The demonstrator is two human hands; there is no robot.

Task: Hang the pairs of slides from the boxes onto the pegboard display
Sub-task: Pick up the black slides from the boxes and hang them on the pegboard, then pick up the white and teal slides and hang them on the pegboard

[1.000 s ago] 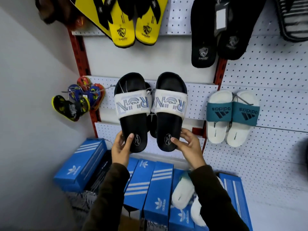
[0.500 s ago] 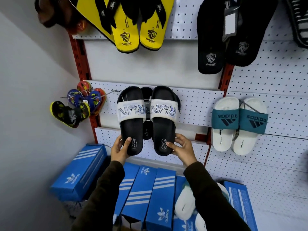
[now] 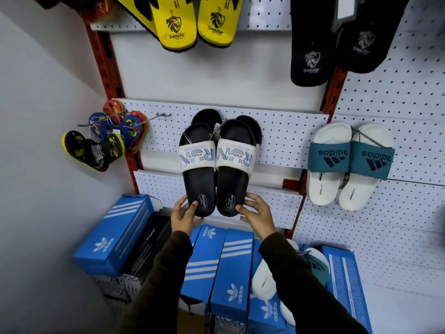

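Note:
A pair of black slides with white straps (image 3: pixel 216 165) hangs heel-down against the white pegboard (image 3: pixel 289 141), in front of another black pair behind it. My left hand (image 3: pixel 184 216) grips the heel of the left slide, thumb on its sole face. My right hand (image 3: pixel 256 214) holds the heel of the right slide from the side. Below, blue shoe boxes (image 3: pixel 231 268) stand in a row, and a white slide with a teal strap (image 3: pixel 267 278) lies in an open one.
A white and teal pair (image 3: pixel 349 165) hangs to the right. Yellow flip-flops (image 3: pixel 192 22) and black flip-flops (image 3: pixel 313 44) hang above. Small colourful sandals (image 3: pixel 108 138) hang on a hook at left. A grey wall closes the left side. Red uprights (image 3: pixel 106 63) frame the panel.
The two slides have been brought together and sit closer to the pegboard, over the pair behind. Both hands stay on the heels. The camera has moved nearer.

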